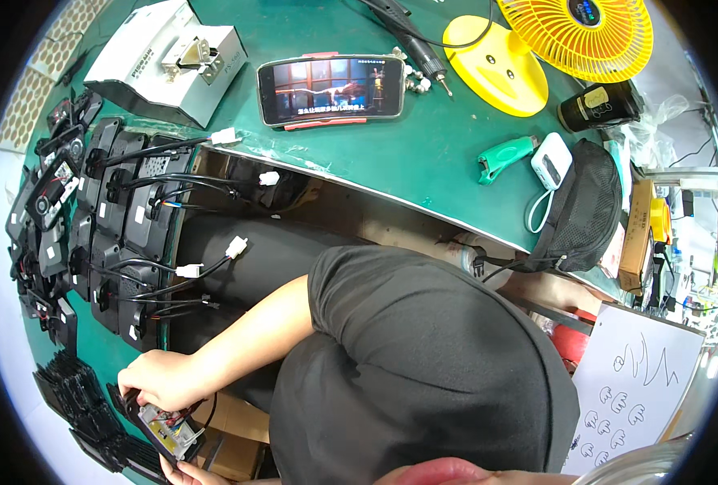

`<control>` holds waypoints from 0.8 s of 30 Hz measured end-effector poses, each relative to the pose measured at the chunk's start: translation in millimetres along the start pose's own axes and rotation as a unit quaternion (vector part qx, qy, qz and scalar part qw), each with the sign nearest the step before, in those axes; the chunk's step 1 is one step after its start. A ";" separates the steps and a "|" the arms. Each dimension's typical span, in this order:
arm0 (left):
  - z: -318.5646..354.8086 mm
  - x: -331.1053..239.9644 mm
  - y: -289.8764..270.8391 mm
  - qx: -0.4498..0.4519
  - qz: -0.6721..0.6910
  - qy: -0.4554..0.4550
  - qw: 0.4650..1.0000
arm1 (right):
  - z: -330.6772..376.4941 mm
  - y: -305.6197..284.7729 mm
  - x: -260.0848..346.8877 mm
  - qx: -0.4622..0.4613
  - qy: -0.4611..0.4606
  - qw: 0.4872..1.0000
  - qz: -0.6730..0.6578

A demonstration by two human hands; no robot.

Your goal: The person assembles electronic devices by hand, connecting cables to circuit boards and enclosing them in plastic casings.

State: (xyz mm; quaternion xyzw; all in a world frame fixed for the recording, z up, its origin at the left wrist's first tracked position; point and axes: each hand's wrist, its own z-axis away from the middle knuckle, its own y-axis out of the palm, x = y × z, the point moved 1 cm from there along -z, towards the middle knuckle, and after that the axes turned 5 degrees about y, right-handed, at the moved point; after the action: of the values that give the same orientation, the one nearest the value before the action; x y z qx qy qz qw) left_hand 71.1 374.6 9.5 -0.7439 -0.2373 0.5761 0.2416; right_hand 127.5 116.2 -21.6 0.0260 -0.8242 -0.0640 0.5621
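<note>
Both hands work at the lower left of the frame. One hand (161, 378), at the end of the bare forearm that crosses the frame from the black sleeve, is closed over the upper edge of a small black module (167, 430) whose open face shows a circuit board and coloured wires. The other hand (183, 474) is cut off by the bottom edge; only its fingertips show, touching the lower edge of the same module. Which hand is left and which is right cannot be told from this view.

The module lies between the two hands, directly below the upper one and just above the lower one. To its left, a row of flat black covers (84, 404) lies on the green mat. Above it, along the left side of the frame, finished black units (124, 234) sit in rows, their black cables ending in white connectors (213, 259).

At the upper centre, a phone (330, 89) stands on the green bench (423, 153). A yellow fan (577, 32) occupies the upper right.
</note>
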 end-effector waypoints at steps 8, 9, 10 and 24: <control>1.5 -11.9 16.1 -0.104 0.035 0.032 0.993 | -3.8 -3.0 -2.3 0.017 0.014 0.998 -0.054; 1.3 -13.0 17.3 -0.104 0.034 0.032 0.994 | -4.1 -2.5 -3.6 0.019 0.010 0.998 -0.051; 1.2 -13.6 17.6 -0.103 0.028 0.027 0.994 | -4.0 -2.2 -3.7 0.020 0.010 0.998 -0.053; 0.5 -37.4 42.0 -0.140 0.149 0.030 0.978 | -1.9 -2.3 -4.8 -0.042 0.018 0.995 -0.086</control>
State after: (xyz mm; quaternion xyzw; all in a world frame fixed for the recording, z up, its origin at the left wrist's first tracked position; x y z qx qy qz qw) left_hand 65.3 318.7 10.6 -0.8142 -0.1944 0.5445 0.0537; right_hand 131.0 114.3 -25.7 0.0748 -0.8050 -0.1460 0.5701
